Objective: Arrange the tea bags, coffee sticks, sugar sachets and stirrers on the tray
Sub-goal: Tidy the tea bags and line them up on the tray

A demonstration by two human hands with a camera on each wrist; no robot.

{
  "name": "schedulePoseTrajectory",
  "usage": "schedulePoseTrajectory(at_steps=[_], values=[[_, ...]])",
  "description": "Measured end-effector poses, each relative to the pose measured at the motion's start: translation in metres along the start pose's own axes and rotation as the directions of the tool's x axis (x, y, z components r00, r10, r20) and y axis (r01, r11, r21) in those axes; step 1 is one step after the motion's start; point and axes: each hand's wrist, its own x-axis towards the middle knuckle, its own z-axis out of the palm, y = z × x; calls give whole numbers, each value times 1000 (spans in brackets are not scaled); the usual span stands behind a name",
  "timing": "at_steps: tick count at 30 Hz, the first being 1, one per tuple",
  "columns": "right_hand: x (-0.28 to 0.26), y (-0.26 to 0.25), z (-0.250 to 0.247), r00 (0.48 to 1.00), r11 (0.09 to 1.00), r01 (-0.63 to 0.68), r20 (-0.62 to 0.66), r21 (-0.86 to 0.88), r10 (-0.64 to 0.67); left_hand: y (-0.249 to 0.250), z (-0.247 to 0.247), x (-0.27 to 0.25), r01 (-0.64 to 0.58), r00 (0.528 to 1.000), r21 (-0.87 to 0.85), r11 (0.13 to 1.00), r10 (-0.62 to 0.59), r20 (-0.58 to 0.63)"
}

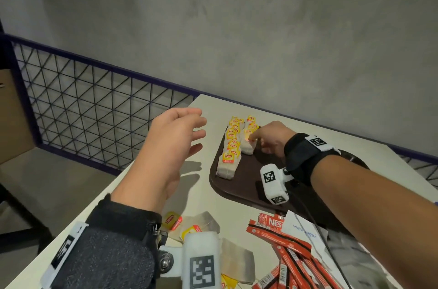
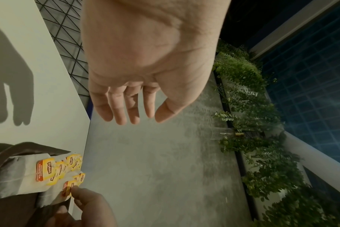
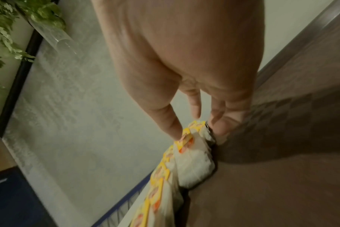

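Right now the right hand point(image 1: 272, 138) is down on the dark brown plastic tray point(image 1: 246, 184), its fingertips point(image 3: 177, 132) pressed to the yellow tag of the nearest white paper tea bag point(image 1: 247, 144) in the shorter of two rows; from the wrist view it looks like a light pinch on the tag and bag, thumb on one side, fingers on the other. The longer row of yellow-tagged tea bags point(image 1: 230, 146) lies just beside it, toward the tray's left edge, and both rows run out past the tray's far rim.

The left hand point(image 1: 173, 144) hovers above the pale desk point(image 1: 132, 184), well left of the tray, fingers loosely spread and holding nothing.

Near the body, off the tray, lie loose tea bags point(image 1: 189, 224), red coffee sticks point(image 1: 284, 246) in a fanned heap, and a white paper sugar sachet point(image 1: 301, 229). No stirrers are visible.

The risk, as I judge it, sits in those overlapped rows: the bags are light and lean on one another, so a sideways nudge or a snagged tag or string could drag the neighbours askew or push the far ones off the rim. The wrist camera hanging under the right forearm could also sweep the tray.
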Motion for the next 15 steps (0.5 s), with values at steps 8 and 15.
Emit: schedulePoseTrajectory(at_steps=[8, 15], values=[[-9, -4, -3, 985, 999, -24, 169, -39, 30, -4, -2, 5, -11, 1000, -2, 1000, 11, 10], [-25, -11, -9, 986, 993, 88, 151, -80, -75, 0, -2, 4, -28, 1000, -17, 999, 28, 4]])
